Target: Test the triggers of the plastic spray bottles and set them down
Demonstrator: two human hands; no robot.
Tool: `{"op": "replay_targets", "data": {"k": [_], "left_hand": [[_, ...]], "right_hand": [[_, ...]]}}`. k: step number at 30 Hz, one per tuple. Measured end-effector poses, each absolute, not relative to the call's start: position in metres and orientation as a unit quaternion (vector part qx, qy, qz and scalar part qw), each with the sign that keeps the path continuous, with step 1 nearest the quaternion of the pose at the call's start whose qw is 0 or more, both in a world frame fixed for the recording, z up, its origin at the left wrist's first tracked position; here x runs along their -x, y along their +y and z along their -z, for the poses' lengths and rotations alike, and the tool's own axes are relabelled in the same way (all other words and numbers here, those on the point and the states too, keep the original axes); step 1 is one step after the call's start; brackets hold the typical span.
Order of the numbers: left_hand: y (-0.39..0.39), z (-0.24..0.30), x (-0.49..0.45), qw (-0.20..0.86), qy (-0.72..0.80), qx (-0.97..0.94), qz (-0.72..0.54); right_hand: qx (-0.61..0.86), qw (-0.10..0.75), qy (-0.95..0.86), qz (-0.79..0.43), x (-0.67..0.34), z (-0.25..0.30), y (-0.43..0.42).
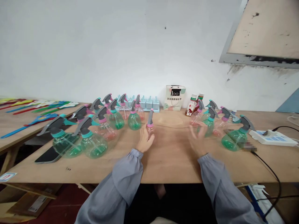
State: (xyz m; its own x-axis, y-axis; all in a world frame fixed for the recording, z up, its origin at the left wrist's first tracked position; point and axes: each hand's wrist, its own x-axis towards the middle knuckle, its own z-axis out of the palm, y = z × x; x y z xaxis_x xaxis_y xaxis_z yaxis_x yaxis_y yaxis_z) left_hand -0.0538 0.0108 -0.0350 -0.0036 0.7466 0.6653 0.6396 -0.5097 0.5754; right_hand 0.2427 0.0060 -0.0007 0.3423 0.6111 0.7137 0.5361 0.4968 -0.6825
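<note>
My left hand point(144, 141) is closed round a small spray bottle point(150, 126) with a pink collar and a grey trigger head, upright at the middle of the table; the hand hides most of its body. My right hand point(198, 138) is blurred, its fingers apart and holding nothing that I can see. It is nearest to a green spray bottle point(209, 124) and a pink spray bottle point(197, 115) in the right-hand group. On the left stand several more spray bottles with green or pink liquid, among them a green one point(94, 144) close to the front.
A phone point(48, 154) lies at the left beneath a bottle. Along the wall are a pale blue ice-pop mould point(149, 105), a printed carton point(174, 98) and two drink bottles point(191, 105). A white power strip point(273, 138) with cables lies right. Colourful long-handled items point(35, 123) cover the left table.
</note>
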Motion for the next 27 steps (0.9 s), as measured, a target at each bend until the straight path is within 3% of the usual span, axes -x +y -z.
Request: {"op": "replay_targets", "data": {"k": [4, 9, 13, 19, 27], "left_hand": [[0.005, 0.038, 0.039, 0.046, 0.446, -0.760, -0.471], [-0.003, 0.040, 0.031, 0.020, 0.396, -0.804, -0.444], [-0.002, 0.036, 0.041, -0.012, 0.364, -0.796, -0.482], [0.040, 0.002, 0.083, -0.081, 0.556, -0.505, -0.655], [0.078, -0.010, 0.101, 0.059, 0.750, -0.458, -0.474]], "right_hand": [[0.387, 0.608, -0.681, -0.131, -0.169, -0.007, 0.003], [0.358, 0.586, -0.665, -0.293, -0.113, -0.020, 0.021], [0.337, 0.605, -0.645, -0.324, -0.106, -0.026, 0.028], [0.357, 0.620, -0.578, -0.392, -0.137, -0.041, 0.025], [0.321, 0.586, -0.434, -0.604, -0.146, -0.043, 0.018]]}}
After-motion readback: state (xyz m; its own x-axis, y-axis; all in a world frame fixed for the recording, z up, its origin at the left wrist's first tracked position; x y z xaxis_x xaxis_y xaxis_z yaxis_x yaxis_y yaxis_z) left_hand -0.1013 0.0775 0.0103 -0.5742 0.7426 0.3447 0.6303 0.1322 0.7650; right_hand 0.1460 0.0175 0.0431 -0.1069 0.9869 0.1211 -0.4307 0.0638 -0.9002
